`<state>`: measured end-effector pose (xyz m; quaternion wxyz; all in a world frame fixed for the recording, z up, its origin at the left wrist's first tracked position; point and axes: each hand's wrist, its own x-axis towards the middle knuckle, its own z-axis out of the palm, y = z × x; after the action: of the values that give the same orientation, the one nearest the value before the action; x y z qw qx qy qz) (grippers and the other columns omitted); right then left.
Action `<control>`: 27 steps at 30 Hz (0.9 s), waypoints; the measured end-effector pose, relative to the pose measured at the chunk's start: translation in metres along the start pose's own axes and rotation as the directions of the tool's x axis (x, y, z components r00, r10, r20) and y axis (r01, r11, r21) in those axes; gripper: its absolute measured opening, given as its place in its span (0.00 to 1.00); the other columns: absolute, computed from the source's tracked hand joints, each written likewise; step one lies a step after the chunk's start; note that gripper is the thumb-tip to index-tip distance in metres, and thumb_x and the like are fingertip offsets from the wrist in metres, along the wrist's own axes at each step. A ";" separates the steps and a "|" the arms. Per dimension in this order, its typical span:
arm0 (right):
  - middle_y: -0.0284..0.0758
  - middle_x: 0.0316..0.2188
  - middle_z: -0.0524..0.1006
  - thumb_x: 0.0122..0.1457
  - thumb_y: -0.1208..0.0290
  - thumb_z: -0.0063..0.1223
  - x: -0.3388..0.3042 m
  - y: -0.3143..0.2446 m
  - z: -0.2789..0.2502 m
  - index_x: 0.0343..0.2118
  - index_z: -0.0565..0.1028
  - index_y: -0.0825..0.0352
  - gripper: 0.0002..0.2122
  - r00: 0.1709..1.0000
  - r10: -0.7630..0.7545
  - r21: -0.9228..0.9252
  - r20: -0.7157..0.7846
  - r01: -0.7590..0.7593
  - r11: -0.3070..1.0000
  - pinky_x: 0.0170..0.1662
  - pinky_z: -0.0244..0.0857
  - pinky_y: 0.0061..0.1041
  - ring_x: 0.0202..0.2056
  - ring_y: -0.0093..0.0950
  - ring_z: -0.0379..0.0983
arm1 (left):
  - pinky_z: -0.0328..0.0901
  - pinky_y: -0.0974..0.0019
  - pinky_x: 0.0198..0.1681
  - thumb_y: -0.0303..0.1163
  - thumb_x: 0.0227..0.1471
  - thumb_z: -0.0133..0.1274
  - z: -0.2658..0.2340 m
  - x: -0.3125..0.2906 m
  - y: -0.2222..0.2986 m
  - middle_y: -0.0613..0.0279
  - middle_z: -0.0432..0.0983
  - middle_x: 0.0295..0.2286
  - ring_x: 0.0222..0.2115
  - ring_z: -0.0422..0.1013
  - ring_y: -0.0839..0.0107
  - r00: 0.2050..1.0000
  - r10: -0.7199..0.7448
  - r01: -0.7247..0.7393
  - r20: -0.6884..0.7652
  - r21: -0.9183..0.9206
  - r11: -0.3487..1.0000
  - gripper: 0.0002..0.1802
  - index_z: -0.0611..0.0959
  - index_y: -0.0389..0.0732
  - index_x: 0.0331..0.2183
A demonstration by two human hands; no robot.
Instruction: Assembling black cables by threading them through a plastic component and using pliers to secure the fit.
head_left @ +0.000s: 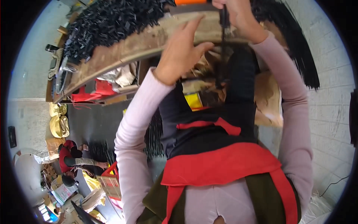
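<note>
My left hand is raised over the near edge of the wooden bench, fingers stretched out and thumb apart, holding nothing. At the top edge of the view my right hand is closed, partly cut off. Its fingers are pinched at the upper end of a long thin black strip, which hangs down past the bench edge toward my lap, blurred at its lower end. Between the hands, on the far side of the bench, an orange piece shows only in part.
A heap of small black pieces covers the bench's left part. Long black strips hang in a bundle at the right, beside a white wall. Red plastic lies on the shelf below. Another person works at lower left.
</note>
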<state>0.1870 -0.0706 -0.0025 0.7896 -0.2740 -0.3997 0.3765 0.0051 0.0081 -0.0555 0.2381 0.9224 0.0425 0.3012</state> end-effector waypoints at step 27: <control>0.32 0.28 0.74 0.64 0.71 0.49 -0.140 0.135 -0.033 0.44 0.68 0.70 0.10 0.854 0.157 -0.265 -0.496 -0.321 0.909 0.36 0.70 0.23 0.28 0.19 0.71 | 0.69 0.70 0.44 0.27 0.59 0.52 0.016 -0.037 -0.111 0.58 0.79 0.37 0.39 0.74 0.73 0.536 -0.118 0.590 0.836 -0.271 0.761 0.13 0.78 0.32 0.44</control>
<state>0.1083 -0.1125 -0.1781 0.7491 -0.5353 -0.2202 0.3223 -0.0087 0.0909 -0.1380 0.5325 0.8243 0.0461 -0.1868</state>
